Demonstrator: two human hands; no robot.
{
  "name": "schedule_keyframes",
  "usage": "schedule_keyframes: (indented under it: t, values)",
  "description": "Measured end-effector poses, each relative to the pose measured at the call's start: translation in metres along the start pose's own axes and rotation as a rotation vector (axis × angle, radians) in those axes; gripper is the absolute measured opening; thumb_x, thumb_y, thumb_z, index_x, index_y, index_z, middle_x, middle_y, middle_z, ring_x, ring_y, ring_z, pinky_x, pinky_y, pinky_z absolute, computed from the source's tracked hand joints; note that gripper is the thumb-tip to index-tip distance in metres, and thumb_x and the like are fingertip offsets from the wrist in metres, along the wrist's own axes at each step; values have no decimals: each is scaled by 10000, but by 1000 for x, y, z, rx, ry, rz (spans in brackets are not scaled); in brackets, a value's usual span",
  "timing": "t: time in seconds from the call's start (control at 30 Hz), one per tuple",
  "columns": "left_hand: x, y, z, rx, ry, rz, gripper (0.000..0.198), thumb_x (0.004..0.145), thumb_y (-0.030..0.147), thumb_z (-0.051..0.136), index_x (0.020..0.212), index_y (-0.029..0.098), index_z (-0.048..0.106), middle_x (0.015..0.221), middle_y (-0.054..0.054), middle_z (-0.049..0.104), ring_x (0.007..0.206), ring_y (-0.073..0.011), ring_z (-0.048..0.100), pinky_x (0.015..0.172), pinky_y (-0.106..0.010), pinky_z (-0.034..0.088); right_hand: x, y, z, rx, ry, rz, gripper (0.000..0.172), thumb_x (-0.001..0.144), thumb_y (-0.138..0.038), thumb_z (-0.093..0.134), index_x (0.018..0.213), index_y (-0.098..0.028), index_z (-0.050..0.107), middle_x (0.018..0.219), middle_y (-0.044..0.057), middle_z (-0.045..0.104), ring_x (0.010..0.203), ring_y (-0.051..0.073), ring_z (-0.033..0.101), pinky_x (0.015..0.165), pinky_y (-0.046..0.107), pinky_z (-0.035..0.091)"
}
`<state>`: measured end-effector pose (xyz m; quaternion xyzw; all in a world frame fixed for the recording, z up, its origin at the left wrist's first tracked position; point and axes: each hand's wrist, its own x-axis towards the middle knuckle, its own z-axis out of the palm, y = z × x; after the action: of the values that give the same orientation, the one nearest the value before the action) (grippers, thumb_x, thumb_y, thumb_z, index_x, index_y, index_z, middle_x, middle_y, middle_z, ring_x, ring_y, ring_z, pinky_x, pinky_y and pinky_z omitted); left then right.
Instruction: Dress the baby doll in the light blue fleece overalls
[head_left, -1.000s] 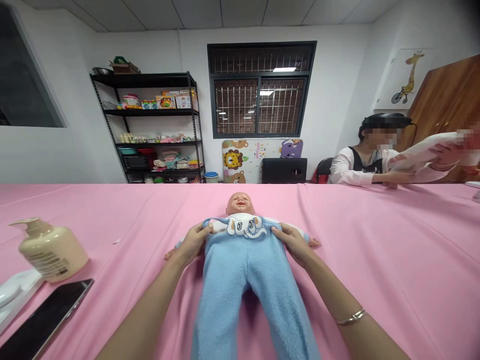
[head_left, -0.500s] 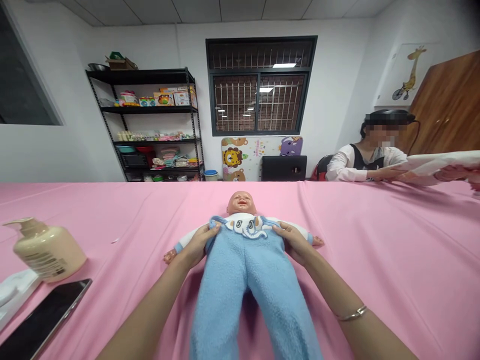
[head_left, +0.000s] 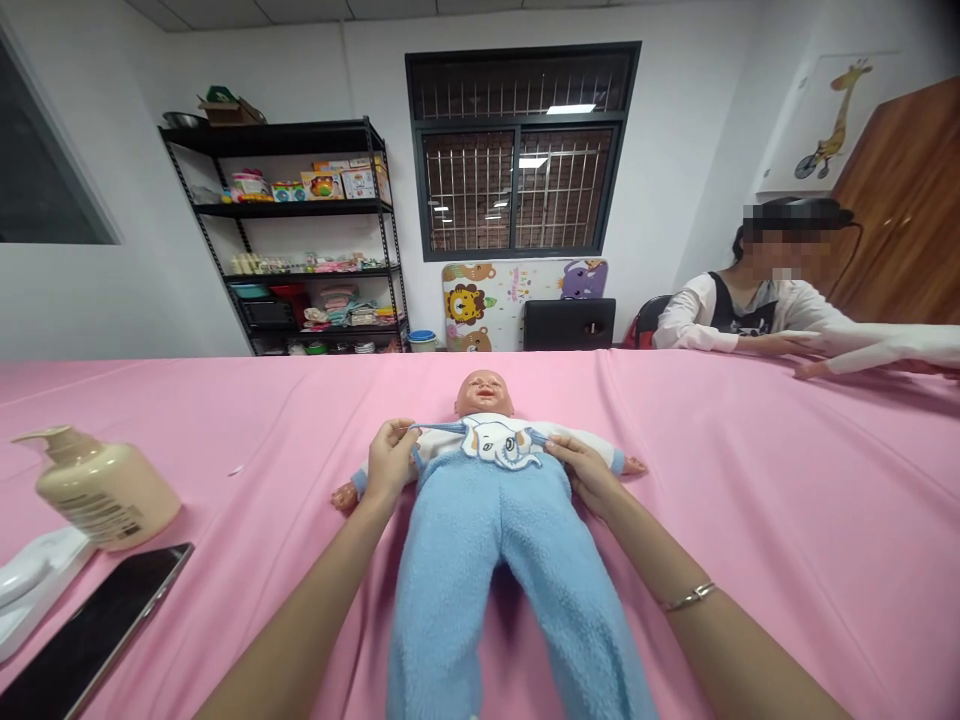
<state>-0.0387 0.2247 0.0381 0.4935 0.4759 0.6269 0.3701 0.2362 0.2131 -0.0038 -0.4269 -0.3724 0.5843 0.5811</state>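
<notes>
Since half a second ago both my hands have slid a little up the doll's chest, and the left one has lifted the thin blue strap off the shoulder.

Taking the doll (head_left: 484, 420) as my landmark: it lies on its back on the pink table (head_left: 750, 480), head away from me, legs toward me. Its blue fleece overalls (head_left: 487, 560) cover it from the chest down, the two legs spreading toward the bottom edge of the view. A white elephant bib patch (head_left: 501, 443) sits on the chest just below the doll's chin.

On the doll's far right side, across the table, another person in a white sleeve (head_left: 705, 325) rests their arms on the cloth, well apart from the doll. Behind the doll's head, against the back wall, stands a black shelf rack (head_left: 300, 240) to the left.

Well to the left of the doll, near my edge, stands a beige pump bottle (head_left: 105, 490), and nearer me than that lies a dark phone (head_left: 97, 630), with a white object just beside it.

My left hand (head_left: 390, 465) is closed in a pinch on the overall strap (head_left: 439, 428) at the doll's shoulder. My right hand (head_left: 581, 470) lies half curled against the overalls' other side, fingers pressing the bib's edge; I cannot tell whether it truly grips the fabric.
</notes>
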Motion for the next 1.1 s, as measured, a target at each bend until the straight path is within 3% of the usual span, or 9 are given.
schedule_keyframes:
  t: [0.13, 0.3, 0.43, 0.57, 0.67, 0.77, 0.9, 1.0, 1.1]
  values:
    - [-1, -2, 1, 200, 76, 202, 299, 674, 384, 562, 857, 158, 496, 829, -30, 548, 792, -161, 529, 733, -264, 411, 3, 2, -2, 4, -11, -18, 495, 507, -425, 804, 844, -147, 573, 861, 32, 601, 768, 122, 552, 625, 185, 437]
    - [-1, 1, -10, 532, 283, 324, 116, 758, 266, 501, 819, 172, 470, 863, -38, 529, 845, -205, 502, 775, -324, 390, 3, 3, -4, -81, -26, -2, 485, 538, -459, 784, 831, -150, 552, 751, 26, 570, 619, 92, 504, 506, 179, 385]
    - [-12, 10, -4, 933, 209, 610, 84, 796, 253, 524, 803, 170, 509, 881, -55, 534, 889, -241, 465, 820, -359, 353, 4, 5, -5, -107, -27, -19, 480, 559, -475, 763, 838, -144, 553, 739, 20, 562, 617, 82, 489, 495, 170, 352]
    - [-28, 13, 14, 885, -181, 521, 300, 906, 387, 404, 745, 165, 525, 785, -48, 553, 793, -204, 505, 759, -322, 383, 6, 8, -4, -108, -44, -46, 488, 553, -460, 761, 851, -127, 566, 759, 23, 569, 642, 83, 494, 532, 175, 362]
    - [-30, 4, 21, 865, -286, 487, 275, 909, 287, 324, 885, 148, 561, 924, -85, 566, 930, -224, 508, 867, -353, 393, 6, 11, -2, -136, -15, -60, 490, 538, -463, 757, 824, -115, 566, 743, 24, 568, 618, 82, 484, 538, 184, 360]
    - [-26, -8, 21, 871, -175, 488, 278, 851, 223, 351, 1034, 96, 519, 1083, -149, 498, 1099, -282, 437, 974, -435, 359, 6, 13, 0, -185, 0, -95, 484, 527, -479, 748, 776, -107, 564, 741, 34, 573, 627, 94, 485, 557, 199, 368]
    - [-28, -16, 25, 813, 29, 379, 525, 766, 250, 463, 1198, -30, 363, 1263, -261, 314, 1285, -386, 174, 1059, -535, 227, 7, 14, 0, -288, 19, -141, 480, 548, -502, 701, 773, -104, 557, 751, 53, 572, 654, 116, 485, 578, 219, 377]
    - [-41, -18, 34, 670, 69, 334, 581, 765, 265, 474, 1248, -7, 299, 1292, -259, 282, 1302, -363, 150, 1081, -518, 197, 1, 3, 7, -395, 243, -289, 451, 589, -458, 633, 868, -120, 530, 757, 55, 559, 673, 142, 498, 598, 246, 395]
    - [-56, -20, 43, 577, 66, 292, 522, 789, 270, 455, 1241, 47, 319, 1246, -223, 357, 1244, -335, 277, 1055, -506, 240, -17, -25, 37, -522, 438, -593, 333, 701, -386, 516, 924, -138, 519, 854, 72, 559, 741, 147, 514, 655, 258, 412]
